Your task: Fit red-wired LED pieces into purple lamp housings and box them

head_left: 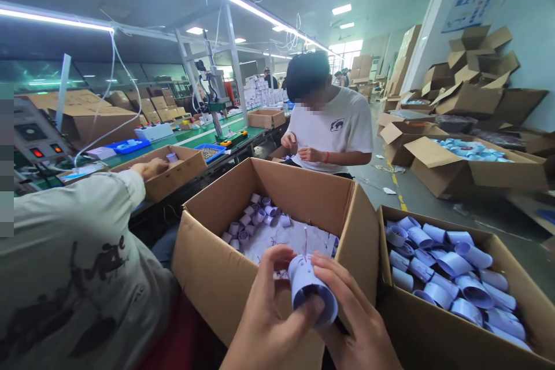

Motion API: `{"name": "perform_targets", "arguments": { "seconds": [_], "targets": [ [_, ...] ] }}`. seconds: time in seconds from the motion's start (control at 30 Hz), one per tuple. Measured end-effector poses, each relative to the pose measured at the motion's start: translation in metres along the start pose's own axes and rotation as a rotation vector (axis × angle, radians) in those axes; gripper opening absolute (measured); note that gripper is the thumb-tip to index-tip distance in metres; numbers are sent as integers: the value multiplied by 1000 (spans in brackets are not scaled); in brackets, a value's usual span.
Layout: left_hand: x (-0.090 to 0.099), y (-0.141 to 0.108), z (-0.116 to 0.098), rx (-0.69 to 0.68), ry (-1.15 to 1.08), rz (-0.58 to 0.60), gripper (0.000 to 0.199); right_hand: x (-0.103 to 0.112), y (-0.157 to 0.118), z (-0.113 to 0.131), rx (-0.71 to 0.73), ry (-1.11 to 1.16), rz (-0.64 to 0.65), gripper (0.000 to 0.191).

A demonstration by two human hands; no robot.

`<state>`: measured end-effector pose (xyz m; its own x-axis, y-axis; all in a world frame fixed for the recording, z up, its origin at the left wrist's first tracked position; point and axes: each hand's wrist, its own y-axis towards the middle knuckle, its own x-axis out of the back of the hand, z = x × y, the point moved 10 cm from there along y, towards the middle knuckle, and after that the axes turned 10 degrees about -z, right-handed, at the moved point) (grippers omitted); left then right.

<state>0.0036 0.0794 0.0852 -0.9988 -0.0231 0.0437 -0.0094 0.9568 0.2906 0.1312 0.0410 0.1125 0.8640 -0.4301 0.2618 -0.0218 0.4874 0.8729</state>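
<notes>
Between my two hands is a short white plastic cylinder (301,277), tilted so its open end faces me. A thin wire sticks up from its top. My left hand (275,312) grips it from the left, with the thumb pushed into the opening. The fingers of my right hand (351,300) wrap over its right side; the right thumb is hidden. Just beyond my hands stands a large open cardboard box (217,277), with several similar white cylinders (255,217) heaped at its far left over pale sheets.
At right, another cardboard box (520,277) is full of white cylinders (453,263). A co-worker in a white shirt (333,127) sits opposite. At left, another person's arm (150,169) reaches into a shallow box (182,176) beside the green conveyor (203,139).
</notes>
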Motion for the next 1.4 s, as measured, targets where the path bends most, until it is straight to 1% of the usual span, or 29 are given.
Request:
{"name": "perform_targets", "arguments": {
  "seconds": [0.1,0.23,0.37,0.43,0.57,0.7,0.87,0.97,1.03,1.13,1.2,1.27,1.33,1.4],
  "targets": [
    [2,0,-8,46,131,-72,42,6,4,8,67,13,-48,34],
    [-4,1,-20,139,214,-86,42,7,5,12,100,31,-33,35],
    [-8,4,-17,223,206,-108,39,9,3,11,93,16,-26,42],
    [-11,5,-15,244,217,-81,39,9,2,10,96,24,-9,44],
    [-15,7,-21,221,365,-26,40,6,-1,6,90,68,38,48],
    [-15,6,-29,191,583,-30,35,6,-4,3,77,127,45,55],
    [-14,3,-40,128,725,-79,38,9,-4,2,48,191,19,58],
    [-14,3,-41,135,797,-54,38,8,-2,3,36,204,32,58],
    [-15,4,-41,125,786,-32,37,7,-1,3,15,198,36,57],
    [-15,4,-43,65,664,-47,33,10,-3,-2,-64,154,-8,58],
    [-14,2,-43,29,519,-82,32,14,-7,-6,-124,123,-61,59],
    [-11,-3,-41,14,360,-141,37,18,-11,-5,-146,108,-118,61],
    [-8,-8,-39,27,244,-203,40,21,-13,-1,-133,112,-161,64],
    [-7,-12,-37,49,200,-230,33,22,-11,4,-111,113,-170,68]
  ]
}}
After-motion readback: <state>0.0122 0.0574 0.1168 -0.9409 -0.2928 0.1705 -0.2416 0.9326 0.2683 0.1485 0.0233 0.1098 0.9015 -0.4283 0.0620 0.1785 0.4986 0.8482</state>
